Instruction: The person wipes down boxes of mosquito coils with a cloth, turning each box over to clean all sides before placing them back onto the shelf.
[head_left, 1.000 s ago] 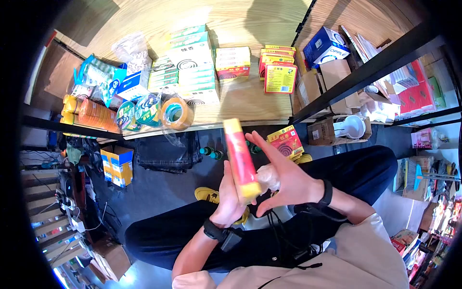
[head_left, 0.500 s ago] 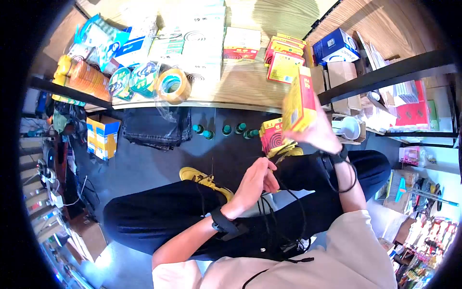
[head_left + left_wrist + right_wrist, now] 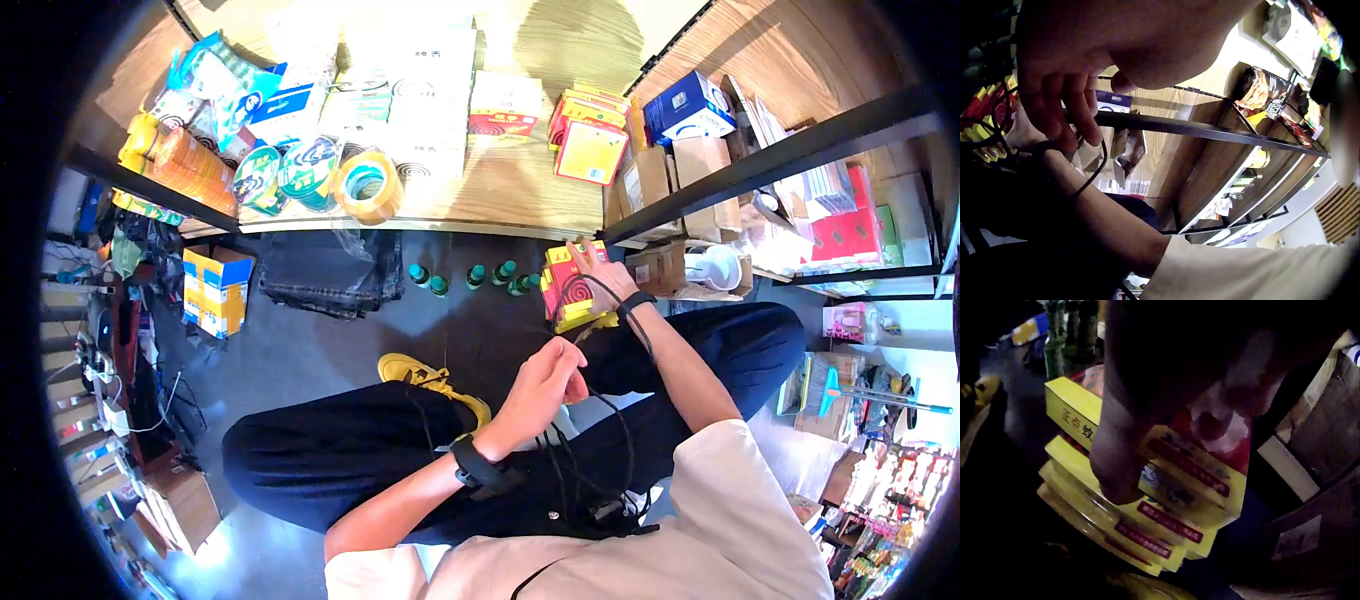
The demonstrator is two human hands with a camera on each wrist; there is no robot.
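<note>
On the floor by the right shoe stands a small stack of red and yellow mosquito coil boxes (image 3: 572, 294), with a coil printed on the covers. My right hand (image 3: 604, 284) grips the top mosquito coil box (image 3: 1067, 411). In the right wrist view the thumb lies over its yellow side and the fingers rest across its red cover. Lower boxes (image 3: 1169, 524) jut out unevenly below it. Over the lap hangs my left hand (image 3: 540, 392), its fingers loosely curled and holding nothing. The left wrist view shows those fingers (image 3: 1075, 103) in front of the right forearm.
The wooden shelf (image 3: 520, 208) ahead bears more coil boxes (image 3: 592, 152), white boxes and a tape roll (image 3: 368, 186). Green-capped bottles (image 3: 476, 275) stand beneath it, near black folded bags (image 3: 325, 272). A black shelf bar (image 3: 760, 168) and a cardboard box (image 3: 662, 268) flank the right side.
A mosquito coil box passed from between both hands into the right hand, which carried it right and lowered it onto the floor stack. The left hand drew back over the lap.
</note>
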